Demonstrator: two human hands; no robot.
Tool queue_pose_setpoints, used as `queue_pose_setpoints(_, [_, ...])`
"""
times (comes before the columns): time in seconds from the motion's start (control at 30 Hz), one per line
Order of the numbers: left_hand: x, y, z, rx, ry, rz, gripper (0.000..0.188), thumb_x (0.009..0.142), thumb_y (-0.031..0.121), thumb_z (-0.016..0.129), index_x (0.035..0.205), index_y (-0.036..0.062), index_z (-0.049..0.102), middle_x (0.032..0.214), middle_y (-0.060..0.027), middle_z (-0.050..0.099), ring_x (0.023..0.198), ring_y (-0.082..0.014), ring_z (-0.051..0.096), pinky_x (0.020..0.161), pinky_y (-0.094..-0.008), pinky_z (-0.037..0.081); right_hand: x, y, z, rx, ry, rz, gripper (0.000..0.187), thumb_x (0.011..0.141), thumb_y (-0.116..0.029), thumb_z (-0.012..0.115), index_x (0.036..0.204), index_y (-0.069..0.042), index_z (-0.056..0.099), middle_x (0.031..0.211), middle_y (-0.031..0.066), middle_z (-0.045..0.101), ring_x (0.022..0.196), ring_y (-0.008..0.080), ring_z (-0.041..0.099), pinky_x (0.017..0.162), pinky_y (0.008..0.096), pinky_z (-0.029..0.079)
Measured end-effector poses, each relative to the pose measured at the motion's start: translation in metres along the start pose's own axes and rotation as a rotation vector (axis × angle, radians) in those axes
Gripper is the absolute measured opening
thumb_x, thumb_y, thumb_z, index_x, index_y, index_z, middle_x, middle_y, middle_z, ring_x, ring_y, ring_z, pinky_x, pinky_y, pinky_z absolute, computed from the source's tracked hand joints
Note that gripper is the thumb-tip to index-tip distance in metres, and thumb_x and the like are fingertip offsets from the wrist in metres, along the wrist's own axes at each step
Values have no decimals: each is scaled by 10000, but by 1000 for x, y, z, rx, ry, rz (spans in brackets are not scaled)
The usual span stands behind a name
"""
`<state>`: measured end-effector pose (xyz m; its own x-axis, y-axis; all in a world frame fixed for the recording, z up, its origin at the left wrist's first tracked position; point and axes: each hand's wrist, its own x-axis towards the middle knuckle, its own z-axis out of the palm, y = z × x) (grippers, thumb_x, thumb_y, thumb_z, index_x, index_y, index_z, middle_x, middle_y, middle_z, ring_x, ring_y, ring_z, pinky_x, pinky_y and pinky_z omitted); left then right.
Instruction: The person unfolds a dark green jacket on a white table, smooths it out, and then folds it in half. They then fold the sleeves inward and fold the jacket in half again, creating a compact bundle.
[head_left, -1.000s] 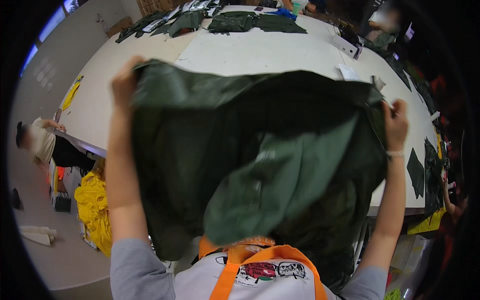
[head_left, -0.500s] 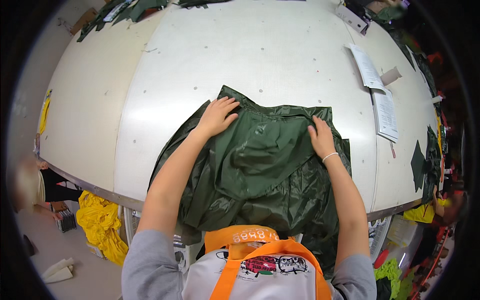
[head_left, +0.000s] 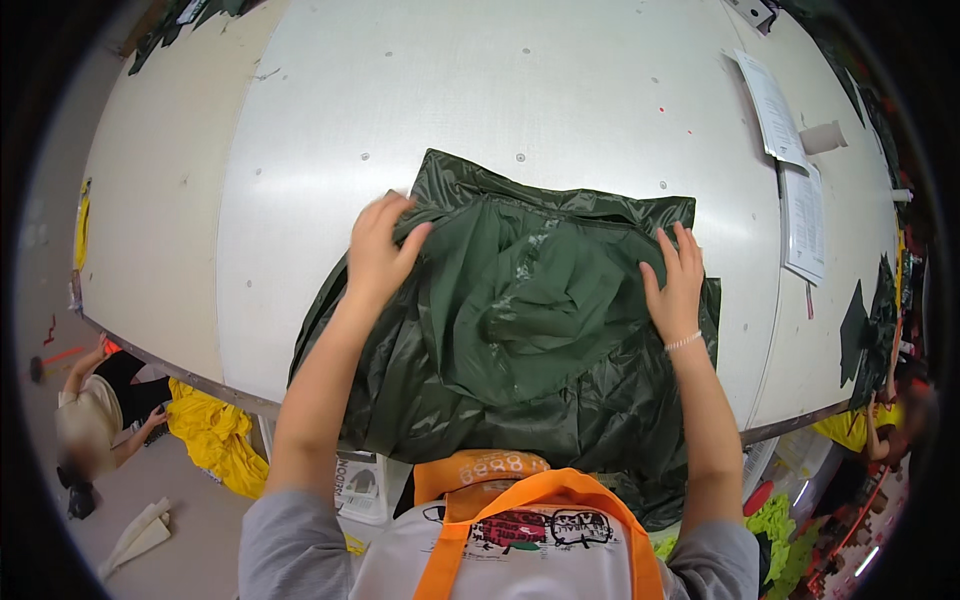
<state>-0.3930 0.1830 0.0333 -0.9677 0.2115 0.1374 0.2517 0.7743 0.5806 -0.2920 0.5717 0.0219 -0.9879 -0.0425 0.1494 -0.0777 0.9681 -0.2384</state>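
Note:
A dark green, shiny waterproof garment (head_left: 620, 410) lies over the table's near edge, its lower part hanging toward me. A hood-like piece in duller green (head_left: 540, 310) rests on top, wrinkled, with pale marks down its middle. Beyond it runs a folded band (head_left: 560, 200), like a collar. My left hand (head_left: 378, 250) is at the left edge of the hood piece, thumb apart from the fingers, fingertips beside the band's left end. On the right side, my right hand (head_left: 680, 280) lies on the fabric, fingers stretched and thumb spread. Neither hand grips the cloth.
The broad white table (head_left: 460, 90) has small round studs. Printed sheets (head_left: 800, 220) and a white roll or cup (head_left: 823, 137) lie at right, near dark green pieces (head_left: 855, 330). Yellow fabric (head_left: 215, 435) hangs at the lower left, beside another person (head_left: 95, 415).
My left hand has slid left and nearer, away from the band. The hood piece lies wider, with more pale marks showing. My right hand has moved slightly right. The whole view has shifted.

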Motion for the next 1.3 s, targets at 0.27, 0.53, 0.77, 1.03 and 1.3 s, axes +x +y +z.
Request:
queue_pose_setpoints(0.27, [-171, 68, -12, -344, -780, -624, 448, 832, 343, 691, 1024, -49, 590, 641, -84, 644, 501, -134, 597, 491, -250, 474, -23, -155, -22, 390, -323, -302, 647, 754, -117, 688, 1340, -68, 418, 1181, 140, 545, 1063, 322, 527, 857, 395, 462])
queue_pose_setpoints(0.53, [-187, 125, 23, -1564, -310, -756, 141, 923, 185, 566, 872, 57, 539, 954, -93, 629, 839, -185, 630, 781, -345, 518, -20, -113, -4, 626, -473, -303, 271, 809, -185, 534, 982, -10, 646, 728, 181, 633, 665, 281, 622, 644, 365, 486])
queue_pose_setpoints(0.77, [-147, 212, 4, -1667, -286, -286, 127, 899, 84, 544, 1001, 18, 584, 954, -72, 652, 867, -159, 629, 754, -308, 521, -22, -56, 132, 787, -1373, 169, 425, 905, -415, 534, 1125, -57, 594, 1032, 131, 614, 911, 198, 562, 863, 335, 445])
queue_pose_setpoints(1.03, [-174, 100, -4, -813, 221, -459, 466, 840, -12, 469, 1290, 57, 373, 1306, -113, 416, 919, -166, 598, 760, -296, 504, -82, -33, -54, 502, -71, -80, 232, 774, 45, 550, 992, -27, 585, 1027, 122, 594, 787, 265, 590, 732, 308, 486])
queue_pose_setpoints(1.3, [-84, 95, 20, -875, 288, -86, 146, 910, 26, 521, 1051, 26, 559, 1011, -46, 547, 705, -73, 545, 580, -201, 426, -96, -21, -12, 723, 40, 212, 81, 810, -23, 623, 890, -17, 630, 826, 101, 647, 721, 279, 636, 655, 322, 501])
